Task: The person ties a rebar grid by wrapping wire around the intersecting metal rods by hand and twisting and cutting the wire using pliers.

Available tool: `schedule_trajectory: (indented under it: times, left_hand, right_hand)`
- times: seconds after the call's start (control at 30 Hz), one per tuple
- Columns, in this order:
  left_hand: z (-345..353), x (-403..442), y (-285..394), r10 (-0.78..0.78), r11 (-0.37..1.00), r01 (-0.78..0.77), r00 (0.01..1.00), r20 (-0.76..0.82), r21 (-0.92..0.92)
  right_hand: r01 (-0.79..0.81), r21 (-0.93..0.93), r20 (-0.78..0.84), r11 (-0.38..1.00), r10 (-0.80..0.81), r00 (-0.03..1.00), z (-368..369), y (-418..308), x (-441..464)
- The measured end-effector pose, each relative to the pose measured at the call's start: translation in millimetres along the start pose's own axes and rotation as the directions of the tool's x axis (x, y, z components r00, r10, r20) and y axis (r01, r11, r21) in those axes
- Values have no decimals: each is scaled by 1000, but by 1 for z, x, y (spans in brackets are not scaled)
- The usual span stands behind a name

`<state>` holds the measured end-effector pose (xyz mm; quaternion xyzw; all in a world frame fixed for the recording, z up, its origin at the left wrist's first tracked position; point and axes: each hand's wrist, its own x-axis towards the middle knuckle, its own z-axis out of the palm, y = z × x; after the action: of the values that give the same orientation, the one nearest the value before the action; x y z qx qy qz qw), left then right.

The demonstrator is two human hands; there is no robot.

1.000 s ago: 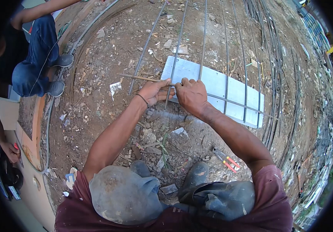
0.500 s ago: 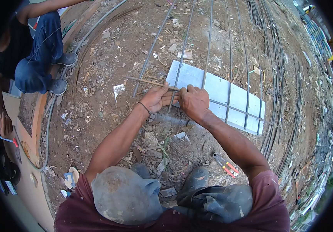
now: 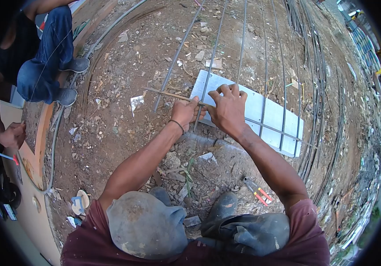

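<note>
Several long thin metal rods [image 3: 175,60] lie side by side over the dirt, crossed near their lower ends by a single rod [image 3: 169,93]. Under them rests a pale flat board [image 3: 253,103]. My left hand [image 3: 186,113] is closed around the cross rod where it meets the second long rod. Touching the same crossing, my right hand [image 3: 229,108] has its thumb low and its other fingers raised and bent apart; whatever small thing may be at its thumb is too small to tell.
Pliers with red-orange handles [image 3: 257,191] lie on the ground near my right boot [image 3: 224,205]. Bundled rods [image 3: 316,88] run along the right. A co-worker [image 3: 44,66] sits at the left beside a wooden plank [image 3: 43,133] and a grey hose [image 3: 53,155].
My right hand's fingers have lifted and spread from their closed grip on the cross rod. My left hand has shifted slightly right. The co-worker's lower hand has curled.
</note>
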<state>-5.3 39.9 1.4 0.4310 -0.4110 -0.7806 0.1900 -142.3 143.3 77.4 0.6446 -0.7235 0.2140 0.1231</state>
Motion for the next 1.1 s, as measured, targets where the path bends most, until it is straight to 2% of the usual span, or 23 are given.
schedule_trajectory:
  times: [0.03, 0.07, 0.13, 0.17, 0.2, 0.27, 0.3, 0.33, 0.4, 0.43, 0.5, 0.53, 0.63, 0.67, 0.73, 0.77, 0.83, 1.0, 1.07, 1.1]
  left_hand:
    - [1, 1, -3, 22, 1000, -23, 999, -38, -9]
    - [1, 3, -5, 21, 1000, -21, 999, -36, -7]
    - [-3, 11, -11, 36, 999, -35, 998, -44, 22]
    - [-5, 11, -13, 33, 999, -32, 998, -45, 28]
    - [-4, 9, -11, 46, 999, -45, 999, -23, 21]
    - [-2, 6, -7, 57, 998, -57, 998, -4, 8]
    - [1, 6, -5, 22, 1000, -21, 999, -45, 13]
    - [3, 6, -5, -13, 1000, 14, 996, -84, 16]
    - [5, 5, -3, -33, 999, 33, 995, -90, 0]
    - [5, 6, -2, -57, 998, 56, 993, -100, -11]
    - [3, 6, 0, -48, 999, 46, 996, -74, -19]
    - [2, 4, -1, -42, 999, 40, 998, -54, -27]
    - [1, 4, -1, -49, 998, 47, 998, -49, -33]
    - [1, 4, -1, -40, 998, 38, 998, -45, -45]
    - [2, 6, -1, -41, 999, 39, 998, -56, -33]
    - [2, 7, -1, -39, 999, 38, 997, -63, -24]
    - [5, 3, 2, -37, 999, 36, 997, -61, -14]
    - [10, -7, 15, -46, 997, 44, 998, -32, -58]
    - [10, -12, 21, -89, 987, 88, 996, 0, -133]
    - [10, -13, 22, -91, 987, 90, 996, -2, -133]
  right_hand:
    - [-26, 102, 41, 994, 22, 999, -3, -2, 8]
    - [-30, 102, 41, 994, 26, 999, 1, -3, 13]
    - [-146, 379, 363, 914, -2, 932, 12, -2, 22]
    - [-49, 421, 240, 906, -59, 969, 31, 3, 21]
    - [-51, 425, 240, 904, -58, 969, 33, 6, 25]
    - [-385, 525, 359, 759, 212, 909, 31, 17, 32]
    - [-410, 439, 316, 799, 290, 903, 32, 31, 35]
    - [-586, 489, 467, 646, 374, 801, 35, 51, 36]
    - [-734, 449, 671, 509, 350, 654, 40, 73, 29]
    - [-735, 450, 669, 507, 355, 653, 43, 76, 26]
    - [-662, 622, 633, 417, 229, 739, 44, 76, 20]
    - [-671, 619, 640, 407, 235, 732, 42, 76, 20]
    - [-621, 626, 663, 472, 99, 742, 25, 77, 35]
    - [-623, 627, 663, 468, 100, 742, 32, 83, 36]
    - [-451, 621, 617, 641, -46, 785, 53, 96, 38]
    - [-457, 621, 621, 637, -45, 782, 62, 97, 35]
    - [-376, 417, 668, 827, 2, 745, 72, 91, 36]
    - [-381, 516, 639, 767, -49, 767, 95, 78, 49]
    - [-606, 573, 734, 552, -15, 679, 110, 76, 51]
    - [-608, 573, 735, 550, -16, 678, 110, 73, 53]
